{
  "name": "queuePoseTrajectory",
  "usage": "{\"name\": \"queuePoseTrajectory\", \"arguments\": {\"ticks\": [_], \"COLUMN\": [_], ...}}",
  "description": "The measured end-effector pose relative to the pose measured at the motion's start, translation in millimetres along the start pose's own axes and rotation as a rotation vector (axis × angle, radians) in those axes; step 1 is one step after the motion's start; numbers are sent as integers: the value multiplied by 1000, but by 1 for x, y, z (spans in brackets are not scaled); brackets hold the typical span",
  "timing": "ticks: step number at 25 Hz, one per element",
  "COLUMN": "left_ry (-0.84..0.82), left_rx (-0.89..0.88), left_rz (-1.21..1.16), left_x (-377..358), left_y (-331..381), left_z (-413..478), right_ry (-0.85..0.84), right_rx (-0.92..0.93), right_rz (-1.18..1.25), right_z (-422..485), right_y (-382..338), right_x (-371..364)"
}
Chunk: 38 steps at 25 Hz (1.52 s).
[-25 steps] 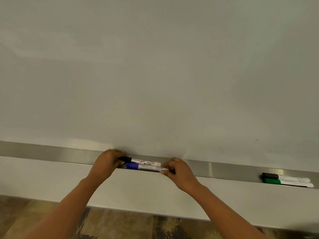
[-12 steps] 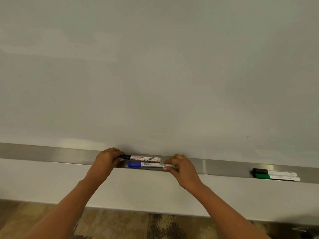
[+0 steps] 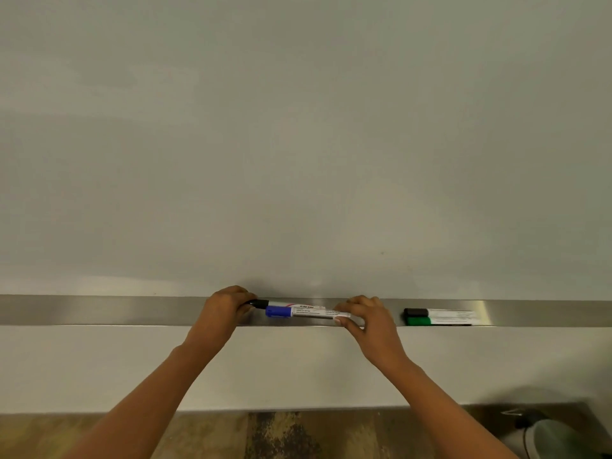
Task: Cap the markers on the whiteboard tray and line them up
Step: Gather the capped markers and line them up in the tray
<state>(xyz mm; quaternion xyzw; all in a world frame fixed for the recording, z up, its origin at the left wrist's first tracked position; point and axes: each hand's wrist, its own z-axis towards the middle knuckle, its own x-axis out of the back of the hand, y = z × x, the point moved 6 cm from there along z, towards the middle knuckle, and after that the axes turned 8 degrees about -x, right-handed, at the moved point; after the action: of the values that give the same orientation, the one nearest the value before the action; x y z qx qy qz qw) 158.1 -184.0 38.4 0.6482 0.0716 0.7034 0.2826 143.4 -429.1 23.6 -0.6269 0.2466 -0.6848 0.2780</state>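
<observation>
A long metal tray [image 3: 99,311] runs under the whiteboard [image 3: 298,144]. Two capped markers lie on it between my hands: a black-capped marker [image 3: 304,306] at the back and a blue-capped marker [image 3: 308,313] in front. My left hand [image 3: 225,309] is closed around the black cap end. My right hand [image 3: 364,314] pinches the right end of the blue-capped marker between thumb and fingers. To the right, another black-capped marker [image 3: 440,312] and a green-capped marker [image 3: 437,321] lie side by side, caps to the left.
Below the tray is a white wall band, then a patterned floor [image 3: 281,435]. A grey rounded object with a cable [image 3: 546,435] sits at the bottom right corner.
The view has swung right, so the green and black pair now appears much closer to my right hand. Both hands stay on the same marker ends, the blue marker shifted slightly right.
</observation>
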Motion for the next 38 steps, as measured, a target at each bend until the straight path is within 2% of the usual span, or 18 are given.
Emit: {"name": "queuePoseTrajectory", "arguments": {"ticks": [6,13,28,34,38], "left_ry": [-48,-36,-45,-54,22], "left_rx": [-25,-13,73,104,160], "left_rz": [-21,-13,33,37,-2], "left_x": [-50,-77,-88,-88,-84], "left_y": [66,98,101,104,105], "left_z": [28,43,34,34,33], "right_ry": [71,62,-40,-30,29], "right_rx": [-61,-34,114,115,110], "right_rz": [-45,-47,-312,-285,-153], "right_z": [-7,-5,1,0,-3], "right_y": [63,96,88,91,90], "right_x": [64,86,61,62,73]}}
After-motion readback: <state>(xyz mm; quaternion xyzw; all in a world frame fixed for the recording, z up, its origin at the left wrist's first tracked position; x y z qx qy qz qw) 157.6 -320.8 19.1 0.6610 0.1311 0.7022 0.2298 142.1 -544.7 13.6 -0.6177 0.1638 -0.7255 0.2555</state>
